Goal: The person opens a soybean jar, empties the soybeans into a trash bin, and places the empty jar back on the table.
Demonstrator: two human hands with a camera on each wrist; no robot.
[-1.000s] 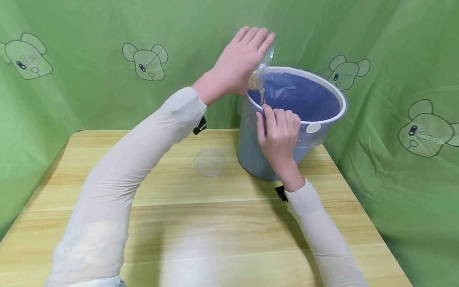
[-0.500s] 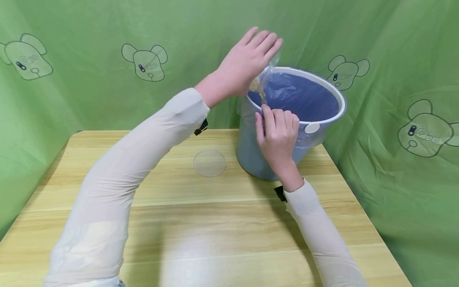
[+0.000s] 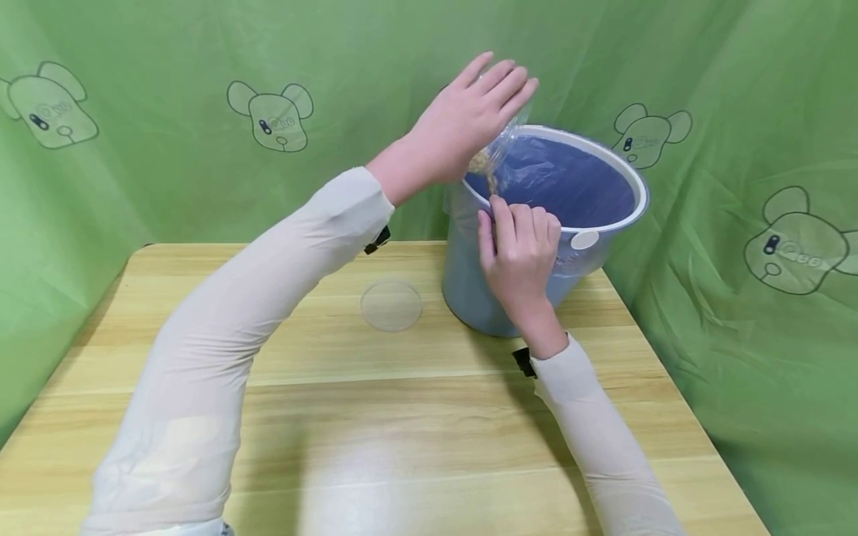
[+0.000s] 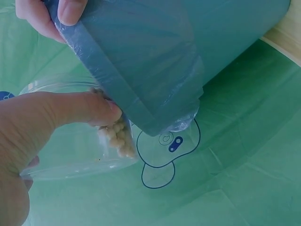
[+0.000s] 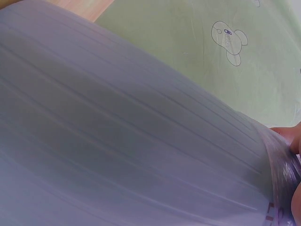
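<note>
My left hand [image 3: 462, 119] grips a clear jar [image 4: 70, 146], tipped with its mouth at the left rim of a blue trash bin [image 3: 472, 286]. Small pale beige pieces [image 4: 116, 136] are gathered near that mouth; their kind is unclear. The left wrist view has the thumb laid along the jar's side, while most other fingers are hidden behind it. On the bin's near rim, my right hand [image 3: 523, 253] holds the edge, with the thumb outside over the plastic liner [image 4: 141, 56]. Part of that hand also appears at the right edge of the right wrist view.
A flat, clear round disc [image 3: 392, 305], like a lid, lies on the wooden table [image 3: 375, 424] left of the bin. Green curtains [image 3: 375, 45] with printed mouse heads hang close behind the table and at its sides. The bin stands near the back right corner.
My left hand has shifted slightly right and down, turning the jar further over the bin. The pale pieces have slid toward its mouth. My right hand stays at the rim.
</note>
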